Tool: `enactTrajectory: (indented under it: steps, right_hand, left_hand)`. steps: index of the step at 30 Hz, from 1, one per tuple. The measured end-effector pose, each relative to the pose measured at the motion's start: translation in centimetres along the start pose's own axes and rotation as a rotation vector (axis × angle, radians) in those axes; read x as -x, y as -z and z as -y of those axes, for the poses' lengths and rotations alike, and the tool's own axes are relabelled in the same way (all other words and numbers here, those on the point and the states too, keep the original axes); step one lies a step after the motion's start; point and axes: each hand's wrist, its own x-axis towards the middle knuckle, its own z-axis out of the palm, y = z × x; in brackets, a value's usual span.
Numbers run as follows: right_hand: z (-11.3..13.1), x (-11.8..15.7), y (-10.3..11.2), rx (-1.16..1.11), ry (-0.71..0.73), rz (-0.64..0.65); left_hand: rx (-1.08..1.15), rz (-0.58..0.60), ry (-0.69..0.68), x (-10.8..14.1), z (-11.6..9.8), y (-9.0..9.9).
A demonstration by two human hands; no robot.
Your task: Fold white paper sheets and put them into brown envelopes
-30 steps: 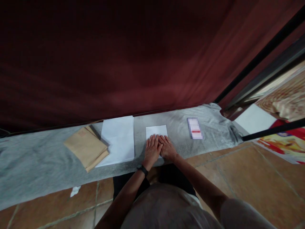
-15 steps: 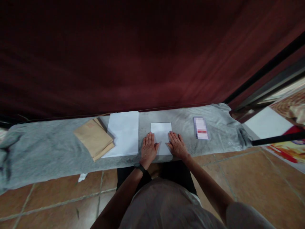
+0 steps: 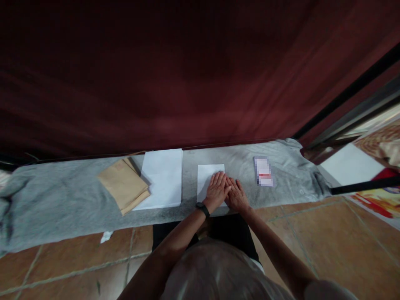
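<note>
A small white sheet of paper (image 3: 204, 177), perhaps folded, lies on the grey cloth in front of me. My left hand (image 3: 217, 188) rests flat on its right half, fingers stretched forward. Touching it, my right hand (image 3: 236, 194) lies at the sheet's right edge with its fingers extended. Neither hand grips anything. To the left is a larger stack of white paper (image 3: 164, 177). Brown paper envelopes (image 3: 123, 181) lie beside it, partly over its left edge.
Grey cloth (image 3: 71, 200) covers the long narrow surface. At right lies a flat, blurred white-and-purple item (image 3: 264, 171). A dark red curtain-like backdrop (image 3: 200, 83) rises behind. A black bar (image 3: 365, 184) stands at the right end, and a white scrap (image 3: 106, 236) is on the tiled floor.
My left hand has slid right across the small sheet, from its left edge to beside my right hand. My right hand stays at the right edge, shifted only slightly.
</note>
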Motion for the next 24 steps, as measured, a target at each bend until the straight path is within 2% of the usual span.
enactTrajectory:
  steps: [2,5,10,14,18,21,24]
  right_hand:
    - [-0.1,0.0,-0.1,-0.005,0.004,-0.005]
    - [-0.1,0.0,-0.2,-0.026,-0.013,-0.017]
    - [0.0,-0.1,-0.1,-0.031,-0.028,-0.016]
    - [0.0,0.0,-0.1,-0.034,-0.031,-0.011]
    - [0.1,-0.1,0.1,-0.033,-0.040,-0.018]
    - [1.0,-0.6,0.2,-0.022,-0.060,-0.024]
    - [2.7,-1.0,0.1,-0.030,-0.006,-0.009]
  left_hand:
    - [0.008,0.008,0.016,-1.1,0.4,-0.3]
    - [-0.005,-0.016,0.048,-1.6,2.3,-0.1]
    - [-0.047,-0.095,0.183,-0.7,6.1,1.3]
    - [-0.065,-0.135,0.282,0.8,7.9,2.3]
    - [-0.088,-0.167,0.347,2.8,7.8,2.7]
    - [-0.105,-0.155,0.313,4.1,6.7,2.5]
    - [-0.106,-0.125,0.277,4.8,5.6,2.1]
